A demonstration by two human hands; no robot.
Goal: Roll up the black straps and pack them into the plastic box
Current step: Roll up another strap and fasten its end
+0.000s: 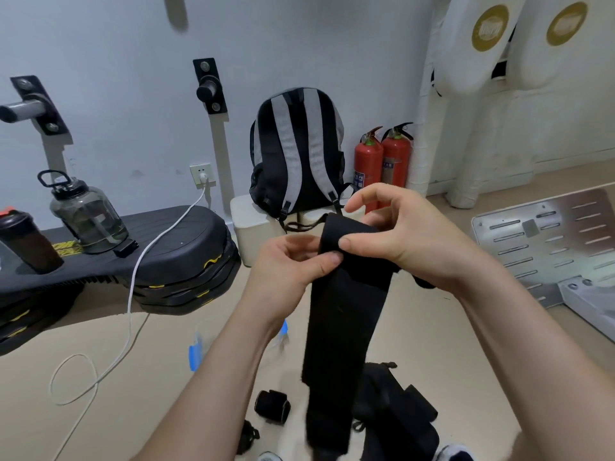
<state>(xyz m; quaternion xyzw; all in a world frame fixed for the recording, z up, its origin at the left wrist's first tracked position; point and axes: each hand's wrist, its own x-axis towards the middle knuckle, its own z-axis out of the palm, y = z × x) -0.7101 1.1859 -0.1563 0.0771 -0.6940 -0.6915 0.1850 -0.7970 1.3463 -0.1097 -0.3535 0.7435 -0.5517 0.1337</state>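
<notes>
A long black strap (342,314) hangs down in front of me, its top end folded over. My left hand (293,264) pinches the strap's left edge near the top with thumb and fingers. My right hand (402,234) grips the folded top end, thumb pressed on the front and index finger raised. On the floor below lie a rolled black strap (272,406), another small one (248,435) and a pile of loose black straps (396,410). A clear plastic box with blue clips (196,351) sits on the floor, mostly hidden behind my left forearm.
A grey and black backpack (296,151) stands on a white box (253,227) by the wall, beside two red fire extinguishers (382,164). Stacked black steps (133,261) at left carry bottles (86,214). A white cable (133,294) trails across the floor. A metal plate (549,241) lies at right.
</notes>
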